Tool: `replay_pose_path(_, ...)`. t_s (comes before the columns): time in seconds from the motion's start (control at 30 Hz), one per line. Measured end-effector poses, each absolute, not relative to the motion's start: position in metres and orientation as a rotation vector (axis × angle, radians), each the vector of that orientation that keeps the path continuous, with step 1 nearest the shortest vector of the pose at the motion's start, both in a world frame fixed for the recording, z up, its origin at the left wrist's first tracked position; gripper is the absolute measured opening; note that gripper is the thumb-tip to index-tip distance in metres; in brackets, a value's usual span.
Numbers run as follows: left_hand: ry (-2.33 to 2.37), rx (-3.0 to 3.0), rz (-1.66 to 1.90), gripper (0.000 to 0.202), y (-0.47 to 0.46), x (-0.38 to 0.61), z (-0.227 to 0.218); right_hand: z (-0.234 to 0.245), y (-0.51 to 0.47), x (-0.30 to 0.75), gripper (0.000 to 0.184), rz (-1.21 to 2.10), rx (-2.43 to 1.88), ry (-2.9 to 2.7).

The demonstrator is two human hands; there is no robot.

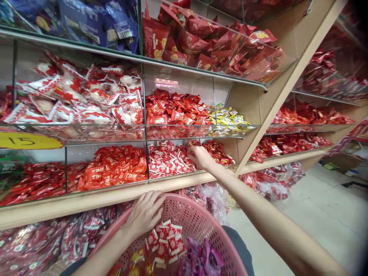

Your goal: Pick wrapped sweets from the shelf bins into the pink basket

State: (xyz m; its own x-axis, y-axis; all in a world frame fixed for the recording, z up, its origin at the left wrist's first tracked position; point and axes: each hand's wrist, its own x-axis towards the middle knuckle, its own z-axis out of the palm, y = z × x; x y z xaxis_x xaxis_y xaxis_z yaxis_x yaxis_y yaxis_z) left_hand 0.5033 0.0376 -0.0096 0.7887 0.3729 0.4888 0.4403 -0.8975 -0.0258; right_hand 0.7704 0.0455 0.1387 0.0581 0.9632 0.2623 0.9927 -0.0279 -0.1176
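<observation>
A pink perforated plastic basket (198, 209) stands in front of me below the shelf. It holds red-and-white wrapped candies (169, 241), purple-wrapped candies (201, 257) and some yellow-gold ones (140, 260). Over its far-left rim lies my left hand (147, 210), fingers stretched out and holding nothing; whether it presses on the rim I cannot tell. My right hand (200, 156) reaches into the lowest shelf, at the right edge of a heap of small red-and-white candies (169, 159). Its fingers are curled, and what they hold, if anything, is hidden. Darker red candies (218, 151) lie just beyond it.
Clear dividers and a wooden shelf edge (115, 196) bound the lowest bins. Orange-red candies (115, 166) fill the bin to the left. Above is a glass-fronted shelf with a yellow price tag (28, 140). A slanted wooden upright (287, 88) stands right; bagged candies (270, 184) lie beneath.
</observation>
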Motion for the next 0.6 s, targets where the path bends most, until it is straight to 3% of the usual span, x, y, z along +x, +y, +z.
replay_pose_path(0.23,-0.656,-2.835,-0.731,0.039,0.036,0.503,-0.009,0.124,0.057,0.762,0.016,-0.147,-2.249,-1.958)
replay_pose_path(0.43,-0.668,-2.845,-0.757,0.041,0.036,0.503,-0.01,0.14,0.043,0.766,0.018,-0.111,-2.101,-1.901)
replay_pose_path(0.6,-0.663,-2.849,-0.765,0.039,0.036,0.503,-0.009,0.149,0.017,0.761,0.016,0.773,-1.579,-1.688)
